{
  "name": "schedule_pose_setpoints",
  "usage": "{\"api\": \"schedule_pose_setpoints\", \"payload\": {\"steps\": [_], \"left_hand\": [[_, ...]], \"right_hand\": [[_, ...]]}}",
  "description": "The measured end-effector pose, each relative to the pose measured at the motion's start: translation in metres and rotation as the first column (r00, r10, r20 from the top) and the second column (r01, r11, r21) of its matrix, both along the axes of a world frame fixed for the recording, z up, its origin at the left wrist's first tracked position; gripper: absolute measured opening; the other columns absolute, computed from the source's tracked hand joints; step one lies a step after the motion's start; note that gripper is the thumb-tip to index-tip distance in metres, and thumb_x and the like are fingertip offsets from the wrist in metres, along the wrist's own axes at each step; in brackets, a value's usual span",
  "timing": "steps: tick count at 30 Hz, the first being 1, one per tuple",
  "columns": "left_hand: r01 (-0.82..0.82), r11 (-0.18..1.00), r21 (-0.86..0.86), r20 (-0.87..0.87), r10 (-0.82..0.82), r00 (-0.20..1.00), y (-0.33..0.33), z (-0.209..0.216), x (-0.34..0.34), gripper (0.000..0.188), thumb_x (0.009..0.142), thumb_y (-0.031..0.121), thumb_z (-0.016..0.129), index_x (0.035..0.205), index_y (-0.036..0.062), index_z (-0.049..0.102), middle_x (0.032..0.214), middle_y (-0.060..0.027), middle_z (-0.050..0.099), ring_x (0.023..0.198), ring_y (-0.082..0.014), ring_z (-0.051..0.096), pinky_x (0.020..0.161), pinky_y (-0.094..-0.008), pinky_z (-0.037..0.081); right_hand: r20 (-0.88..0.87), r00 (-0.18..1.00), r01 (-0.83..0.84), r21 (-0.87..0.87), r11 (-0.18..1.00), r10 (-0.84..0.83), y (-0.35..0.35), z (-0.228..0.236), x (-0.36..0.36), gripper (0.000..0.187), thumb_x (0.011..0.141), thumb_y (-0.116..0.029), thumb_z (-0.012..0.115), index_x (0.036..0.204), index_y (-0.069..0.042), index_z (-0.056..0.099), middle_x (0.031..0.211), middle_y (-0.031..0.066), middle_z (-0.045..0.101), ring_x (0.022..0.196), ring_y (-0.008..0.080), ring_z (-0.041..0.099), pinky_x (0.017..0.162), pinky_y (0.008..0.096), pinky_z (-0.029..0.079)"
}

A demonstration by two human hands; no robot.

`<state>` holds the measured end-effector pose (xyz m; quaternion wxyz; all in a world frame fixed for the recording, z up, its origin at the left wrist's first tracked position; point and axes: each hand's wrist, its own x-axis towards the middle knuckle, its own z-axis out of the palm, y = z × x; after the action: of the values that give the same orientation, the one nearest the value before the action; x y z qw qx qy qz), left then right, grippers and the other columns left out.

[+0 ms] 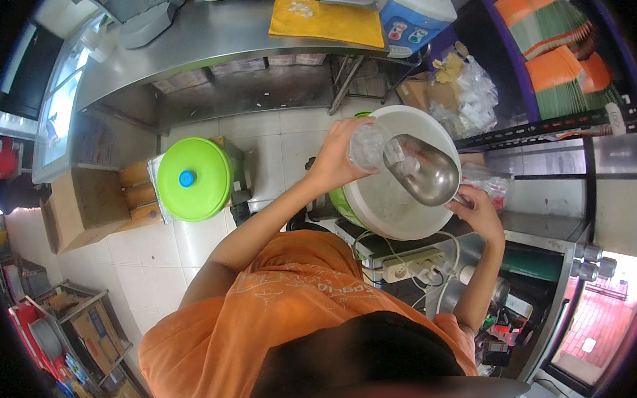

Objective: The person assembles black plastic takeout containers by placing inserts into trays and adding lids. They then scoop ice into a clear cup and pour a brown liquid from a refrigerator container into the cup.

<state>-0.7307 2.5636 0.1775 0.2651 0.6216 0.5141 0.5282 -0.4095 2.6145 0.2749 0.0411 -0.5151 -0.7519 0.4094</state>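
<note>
My left hand (337,151) is wrapped round a clear cup (367,146), which it holds over the left side of a large white round tub (376,207). Ice shows inside the cup. From the right, my right hand (475,212) grips the handle of a metal scoop (432,175). The scoop's front edge is close against the cup, and some ice (402,150) lies at that end. Whether scoop and cup touch, I cannot tell. Pale, whitish contents show in the tub below.
A bucket with a green lid (201,183) stands on the tiled floor at the left. Ahead is a steel counter (224,42) with a yellow cloth (327,22) and a blue-and-white jug (417,14). Cables and a power strip (412,265) lie near my right forearm.
</note>
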Motion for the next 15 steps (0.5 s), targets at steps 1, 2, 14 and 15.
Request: {"api": "schedule_pose_setpoints", "payload": {"steps": [1, 2, 14, 15], "left_hand": [[0.004, 1.000, -0.003, 0.002, -0.004, 1.000, 0.002, 0.000, 0.003, 0.085, 0.054, 0.014, 0.089, 0.129, 0.0084, 0.049, 0.128, -0.0110, 0.054, 0.120, -0.0332, 0.048, 0.106, -0.0417, 0.036], [0.011, 1.000, 0.001, 0.006, -0.011, 1.000, 0.004, -0.001, 0.006, 0.086, 0.054, 0.015, 0.090, 0.129, 0.0085, 0.049, 0.128, -0.0113, 0.053, 0.121, -0.0331, 0.048, 0.106, -0.0416, 0.036], [0.051, 0.999, -0.017, 0.000, -0.051, 0.999, 0.013, -0.011, 0.020, 0.089, 0.053, 0.014, 0.090, 0.130, 0.0089, 0.047, 0.126, -0.0112, 0.054, 0.119, -0.0333, 0.049, 0.103, -0.0412, 0.038], [0.068, 0.998, -0.012, -0.021, -0.068, 0.997, 0.013, -0.011, 0.021, 0.088, 0.053, 0.013, 0.089, 0.130, 0.0091, 0.047, 0.126, -0.0114, 0.054, 0.118, -0.0336, 0.049, 0.103, -0.0412, 0.038]], "right_hand": [[-0.020, 0.999, 0.025, -0.020, 0.999, -0.025, -0.003, 0.002, 0.004, 0.022, 0.080, -0.011, 0.073, 0.099, -0.001, 0.067, 0.064, -0.0041, 0.044, 0.061, 0.0048, 0.038, 0.054, 0.0248, 0.032], [-0.038, 0.997, 0.069, -0.062, 0.996, -0.072, -0.006, 0.004, 0.006, 0.023, 0.080, -0.011, 0.073, 0.100, -0.001, 0.068, 0.064, -0.0051, 0.044, 0.061, 0.0046, 0.038, 0.054, 0.0245, 0.032], [0.056, 0.978, 0.197, 0.041, 0.980, -0.199, -0.027, 0.031, 0.027, 0.027, 0.076, -0.009, 0.076, 0.100, -0.001, 0.069, 0.063, -0.0015, 0.048, 0.059, 0.0050, 0.038, 0.055, 0.0247, 0.033], [0.033, 0.985, 0.169, 0.045, 0.985, -0.171, -0.028, 0.031, 0.025, 0.027, 0.075, -0.009, 0.076, 0.100, -0.001, 0.069, 0.063, -0.0013, 0.048, 0.059, 0.0051, 0.038, 0.055, 0.0252, 0.033]]}}
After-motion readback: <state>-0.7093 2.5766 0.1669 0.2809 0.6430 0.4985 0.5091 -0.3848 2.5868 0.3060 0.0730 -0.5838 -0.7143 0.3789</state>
